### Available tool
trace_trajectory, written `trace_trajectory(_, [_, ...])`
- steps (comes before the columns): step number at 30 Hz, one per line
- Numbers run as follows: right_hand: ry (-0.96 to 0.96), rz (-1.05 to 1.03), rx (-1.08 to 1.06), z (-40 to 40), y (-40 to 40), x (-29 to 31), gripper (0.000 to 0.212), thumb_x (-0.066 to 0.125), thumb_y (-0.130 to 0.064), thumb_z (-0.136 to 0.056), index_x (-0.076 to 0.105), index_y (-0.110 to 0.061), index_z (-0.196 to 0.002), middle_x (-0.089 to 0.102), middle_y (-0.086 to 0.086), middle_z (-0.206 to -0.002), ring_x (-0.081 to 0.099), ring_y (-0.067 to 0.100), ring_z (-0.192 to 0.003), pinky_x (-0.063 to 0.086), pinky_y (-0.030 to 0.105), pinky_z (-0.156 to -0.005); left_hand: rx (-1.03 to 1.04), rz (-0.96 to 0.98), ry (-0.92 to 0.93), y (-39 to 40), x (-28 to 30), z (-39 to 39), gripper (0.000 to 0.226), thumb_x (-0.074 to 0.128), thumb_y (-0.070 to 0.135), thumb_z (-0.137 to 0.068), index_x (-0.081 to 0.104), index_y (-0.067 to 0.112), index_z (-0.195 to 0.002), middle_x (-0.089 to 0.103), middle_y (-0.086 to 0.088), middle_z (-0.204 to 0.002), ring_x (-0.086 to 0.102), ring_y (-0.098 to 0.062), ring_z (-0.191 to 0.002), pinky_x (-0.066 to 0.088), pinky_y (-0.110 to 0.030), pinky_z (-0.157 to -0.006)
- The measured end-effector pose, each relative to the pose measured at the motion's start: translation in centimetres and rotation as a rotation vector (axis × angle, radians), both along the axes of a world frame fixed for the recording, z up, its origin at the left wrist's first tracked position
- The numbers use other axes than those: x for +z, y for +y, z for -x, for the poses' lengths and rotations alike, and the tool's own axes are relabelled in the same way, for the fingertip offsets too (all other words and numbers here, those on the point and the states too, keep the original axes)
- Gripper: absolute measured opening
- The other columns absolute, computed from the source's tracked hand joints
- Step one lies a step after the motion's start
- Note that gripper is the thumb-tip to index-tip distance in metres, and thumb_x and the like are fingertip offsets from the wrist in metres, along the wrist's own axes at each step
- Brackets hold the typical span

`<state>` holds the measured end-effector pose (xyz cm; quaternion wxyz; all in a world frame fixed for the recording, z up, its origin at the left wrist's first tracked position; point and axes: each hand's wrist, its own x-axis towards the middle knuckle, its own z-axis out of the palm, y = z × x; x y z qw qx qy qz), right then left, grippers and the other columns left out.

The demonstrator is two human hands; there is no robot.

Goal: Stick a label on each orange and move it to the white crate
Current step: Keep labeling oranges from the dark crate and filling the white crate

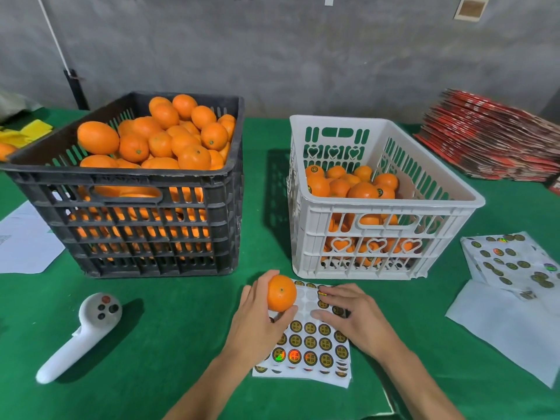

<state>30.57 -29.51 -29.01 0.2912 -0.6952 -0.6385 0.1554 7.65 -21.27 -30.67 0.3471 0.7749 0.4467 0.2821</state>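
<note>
My left hand (257, 319) grips one orange (281, 293) just above the sheet of round labels (306, 350) lying near the table's front edge. My right hand (348, 313) rests on the upper right part of that sheet, its fingertips on the labels; whether it pinches one I cannot tell. Behind the sheet stands the white crate (388, 241), partly filled with labelled oranges. To the left, the black crate (142, 219) is heaped with oranges.
A white handheld controller (81, 334) lies on the green cloth at the left. More label sheets and white backing paper (512, 298) sit at the right. Red flat cartons (497, 137) are stacked at the back right. White papers (24, 237) lie at the far left.
</note>
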Motion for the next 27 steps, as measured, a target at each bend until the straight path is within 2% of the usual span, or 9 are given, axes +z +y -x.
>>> trace_trajectory(6, [-0.065,-0.082,-0.025,0.4,0.4,0.2,0.035,0.071,-0.048,-0.089,0.078,-0.026,-0.115,0.070,-0.018,-0.122,0.055,-0.001,-0.113,0.043,0.014,-0.101,-0.005,0.001,0.006,-0.1,0.0,0.0,0.078,0.071,0.067,-0.084,0.008,0.077,-0.129,0.040,0.013,-0.120,0.064,-0.009,-0.093,0.052,-0.030,-0.087])
trace_trajectory(9, [-0.078,-0.111,-0.053,0.7,0.4,0.4,0.022,0.069,-0.044,-0.093,0.079,-0.033,-0.110,0.070,-0.022,-0.116,0.056,-0.001,-0.108,0.037,0.005,-0.095,-0.005,0.012,0.007,0.0,0.1,0.1,0.078,0.071,0.067,-0.084,0.008,0.077,-0.128,0.040,0.012,-0.120,0.066,-0.011,-0.089,0.051,-0.029,-0.087])
trace_trajectory(11, [-0.085,-0.121,-0.055,0.9,0.5,0.3,0.019,0.069,-0.040,-0.095,0.080,-0.033,-0.108,0.071,-0.022,-0.115,0.057,0.001,-0.106,0.038,0.008,-0.094,-0.005,0.011,0.011,0.0,0.1,0.1,0.078,0.072,0.066,-0.084,0.009,0.077,-0.129,0.041,0.012,-0.121,0.066,-0.012,-0.090,0.053,-0.031,-0.088])
trace_trajectory(13, [-0.011,-0.121,-0.106,1.1,0.6,0.1,0.017,0.068,-0.036,-0.096,0.081,-0.030,-0.105,0.072,-0.022,-0.112,0.060,-0.001,-0.104,0.046,0.017,-0.095,-0.006,0.012,0.013,0.0,0.1,0.1,0.078,0.072,0.066,-0.084,0.011,0.074,-0.131,0.041,0.011,-0.122,0.065,-0.010,-0.093,0.054,-0.033,-0.091])
trace_trajectory(16, [0.230,-0.141,-0.308,1.3,0.6,0.9,0.012,0.067,-0.028,-0.098,0.078,-0.032,-0.096,0.074,-0.025,-0.093,0.069,-0.002,-0.090,0.057,0.024,-0.082,-0.003,0.017,-0.005,0.0,0.2,0.0,0.077,0.073,0.064,-0.084,0.016,0.068,-0.136,0.042,0.010,-0.124,0.061,-0.008,-0.102,0.052,-0.034,-0.096])
trace_trajectory(18, [0.209,-0.239,-0.354,1.9,0.6,1.6,0.012,0.065,-0.028,-0.099,0.076,-0.031,-0.094,0.074,-0.022,-0.086,0.069,0.000,-0.083,0.057,0.024,-0.076,-0.015,0.038,-0.030,0.2,0.4,-0.1,0.078,0.075,0.061,-0.084,0.018,0.068,-0.137,0.041,0.012,-0.125,0.058,-0.006,-0.106,0.048,-0.032,-0.101])
trace_trajectory(21, [0.013,-0.417,-0.242,4.5,0.7,2.6,0.017,0.062,-0.031,-0.101,0.076,-0.024,-0.108,0.071,-0.019,-0.101,0.064,-0.003,-0.093,0.055,0.022,-0.082,-0.064,-0.019,-0.062,0.2,1.6,-0.3,0.081,0.077,0.060,-0.081,0.019,0.076,-0.134,0.037,0.033,-0.124,0.052,0.006,-0.112,0.038,-0.012,-0.096])
trace_trajectory(23, [-0.025,-0.497,-0.215,6.1,1.2,3.5,0.016,0.065,-0.026,-0.101,0.076,-0.021,-0.111,0.072,-0.014,-0.106,0.065,0.001,-0.098,0.056,0.026,-0.087,-0.090,-0.093,-0.081,0.2,2.8,-0.6,0.083,0.080,0.055,-0.081,0.020,0.078,-0.134,0.035,0.044,-0.123,0.046,0.010,-0.118,0.034,-0.007,-0.091])
trace_trajectory(27, [0.084,-0.587,-0.181,7.2,2.0,6.6,0.022,0.057,-0.023,-0.106,0.076,-0.016,-0.115,0.075,-0.006,-0.104,0.069,0.005,-0.095,0.058,0.033,-0.084,-0.053,-0.194,-0.157,0.7,6.1,-1.2,0.081,0.081,0.048,-0.084,0.028,0.067,-0.143,0.047,0.025,-0.126,0.051,0.001,-0.117,0.039,-0.012,-0.094])
